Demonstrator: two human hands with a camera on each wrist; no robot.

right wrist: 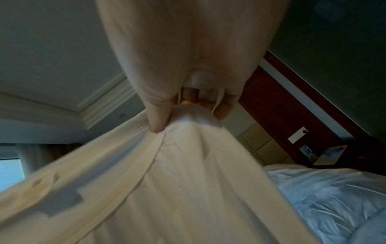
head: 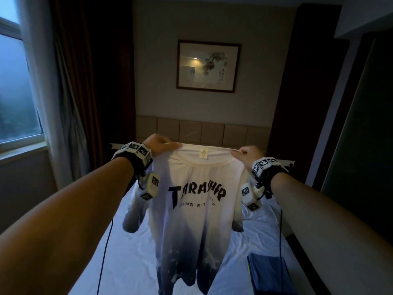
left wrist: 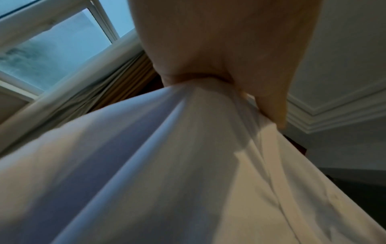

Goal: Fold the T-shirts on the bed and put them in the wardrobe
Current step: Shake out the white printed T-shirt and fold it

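A white T-shirt (head: 191,220) with black lettering and a dark faded hem hangs in the air above the bed (head: 127,262). My left hand (head: 160,144) grips its left shoulder beside the collar. My right hand (head: 244,155) pinches the right shoulder. The shirt is spread between them, front toward me, sleeves drooping. In the left wrist view my left hand (left wrist: 219,79) bunches the white cloth (left wrist: 167,165). In the right wrist view the thumb and fingers of my right hand (right wrist: 177,107) clamp the cloth (right wrist: 188,181). A folded dark blue garment (head: 270,275) lies on the bed at lower right.
The padded headboard (head: 202,130) and a framed picture (head: 208,66) are straight ahead. A window (head: 17,92) with curtains (head: 70,103) is on the left. A dark wood panel and a dark tall surface (head: 361,135) stand on the right. Rumpled white bedding (right wrist: 334,198) lies below.
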